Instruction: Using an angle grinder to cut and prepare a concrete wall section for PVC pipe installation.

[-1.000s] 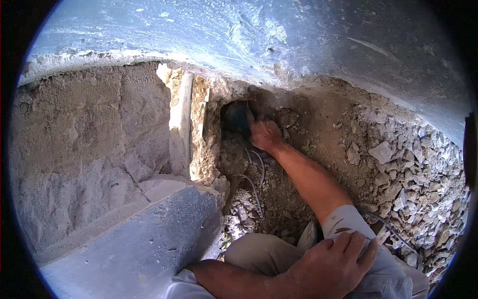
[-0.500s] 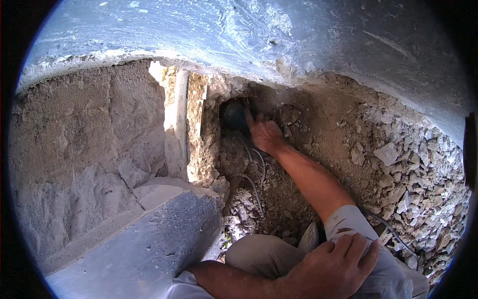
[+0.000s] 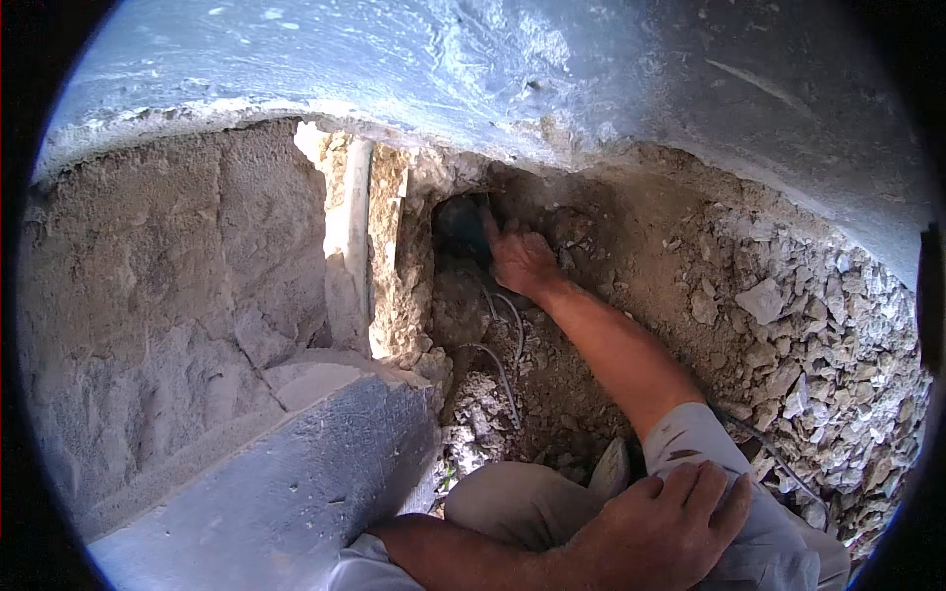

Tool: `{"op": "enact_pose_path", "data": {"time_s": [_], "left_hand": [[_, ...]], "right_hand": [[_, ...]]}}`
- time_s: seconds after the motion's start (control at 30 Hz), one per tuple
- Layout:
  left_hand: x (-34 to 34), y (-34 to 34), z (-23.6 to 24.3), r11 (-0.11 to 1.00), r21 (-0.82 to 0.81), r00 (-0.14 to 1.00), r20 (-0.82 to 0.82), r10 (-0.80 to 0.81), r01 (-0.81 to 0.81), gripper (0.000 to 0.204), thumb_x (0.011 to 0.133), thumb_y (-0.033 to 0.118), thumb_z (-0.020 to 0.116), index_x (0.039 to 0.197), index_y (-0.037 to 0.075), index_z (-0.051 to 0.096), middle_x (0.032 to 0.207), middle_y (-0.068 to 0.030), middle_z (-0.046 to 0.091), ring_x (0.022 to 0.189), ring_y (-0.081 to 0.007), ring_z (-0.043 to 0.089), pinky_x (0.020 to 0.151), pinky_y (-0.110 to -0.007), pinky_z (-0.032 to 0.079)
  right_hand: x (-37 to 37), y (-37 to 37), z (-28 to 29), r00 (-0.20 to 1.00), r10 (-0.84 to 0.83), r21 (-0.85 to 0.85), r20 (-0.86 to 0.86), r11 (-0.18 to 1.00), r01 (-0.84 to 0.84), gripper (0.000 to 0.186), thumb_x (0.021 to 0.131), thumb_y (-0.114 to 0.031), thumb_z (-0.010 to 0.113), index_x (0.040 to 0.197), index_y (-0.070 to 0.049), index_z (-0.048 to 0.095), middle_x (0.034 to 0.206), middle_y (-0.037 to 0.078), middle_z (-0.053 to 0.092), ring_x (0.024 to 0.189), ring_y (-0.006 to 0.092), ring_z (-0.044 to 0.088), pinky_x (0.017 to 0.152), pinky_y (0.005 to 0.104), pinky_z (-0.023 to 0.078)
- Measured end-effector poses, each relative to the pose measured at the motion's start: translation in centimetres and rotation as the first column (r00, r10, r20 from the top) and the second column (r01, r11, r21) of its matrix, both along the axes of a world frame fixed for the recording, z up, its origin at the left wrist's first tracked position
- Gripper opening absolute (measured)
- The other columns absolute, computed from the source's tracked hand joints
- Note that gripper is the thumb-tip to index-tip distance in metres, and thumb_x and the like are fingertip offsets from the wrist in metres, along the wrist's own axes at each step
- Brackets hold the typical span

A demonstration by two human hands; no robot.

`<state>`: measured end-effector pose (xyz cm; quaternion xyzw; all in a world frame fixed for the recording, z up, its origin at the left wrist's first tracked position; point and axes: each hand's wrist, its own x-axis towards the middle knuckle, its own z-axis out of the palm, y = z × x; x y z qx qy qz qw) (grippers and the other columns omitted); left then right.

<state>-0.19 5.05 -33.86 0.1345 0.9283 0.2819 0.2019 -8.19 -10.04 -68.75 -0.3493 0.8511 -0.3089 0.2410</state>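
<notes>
My right hand (image 3: 520, 258) reaches into a dark hollow under the blue-painted wall. Its forefinger is stretched along the right edge of a dark blue-green rounded thing (image 3: 459, 227), whose kind I cannot make out in the shadow. The other fingers are bent beside it, and the thumb is hidden. Crossing in front of me, my left arm brings my left hand (image 3: 655, 527) to rest on the right sleeve (image 3: 695, 440), with its fingers draped over the cloth. Thin grey cables (image 3: 507, 369) loop out of the hollow below my right hand.
A pale upright pipe (image 3: 350, 246) stands in broken masonry left of the hollow. Broken stones (image 3: 818, 364) are heaped on the right, with a dark cable (image 3: 778, 458) over them. A blue-painted ledge (image 3: 286, 473) is at lower left, and the blue wall (image 3: 443, 69) overhangs above.
My right hand has barely shifted, its forefinger still at the blue-green thing. My left hand stays on the sleeve. The whole view has moved slightly.
</notes>
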Motion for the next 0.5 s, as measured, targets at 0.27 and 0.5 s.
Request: {"op": "enact_pose_path", "data": {"time_s": [0.27, 0.5], "left_hand": [[0.0, -0.1, 0.0, 1.0, 0.002, 1.0, -0.016, 0.001, -0.001, 0.029, 0.084, 0.02, 0.068, 0.11, 0.009, 0.071, 0.097, -0.0085, 0.062, 0.092, -0.0238, 0.066, 0.067, -0.033, 0.057], [-0.4, -0.2, 0.0, 1.0, -0.002, 1.0, 0.018, -0.012, 0.012, 0.031, 0.083, 0.019, 0.069, 0.112, 0.008, 0.071, 0.098, -0.0093, 0.062, 0.093, -0.0246, 0.066, 0.068, -0.034, 0.058]], "right_hand": [[-0.2, 0.0, 0.4, 0.996, 0.006, 0.01, 0.086, 1.0, -0.006, 0.106, 0.078, -0.015, 0.072, 0.165, -0.005, 0.012, 0.115, 0.037, 0.063, 0.102, 0.0503, 0.067, 0.083, 0.0521, 0.058], [0.5, -0.6, -2.1, 0.998, -0.047, -0.074, -0.034, 0.996, 0.045, 0.105, 0.078, -0.013, 0.071, 0.165, -0.005, 0.012, 0.112, 0.038, 0.064, 0.098, 0.0498, 0.068, 0.079, 0.0538, 0.059]]}}
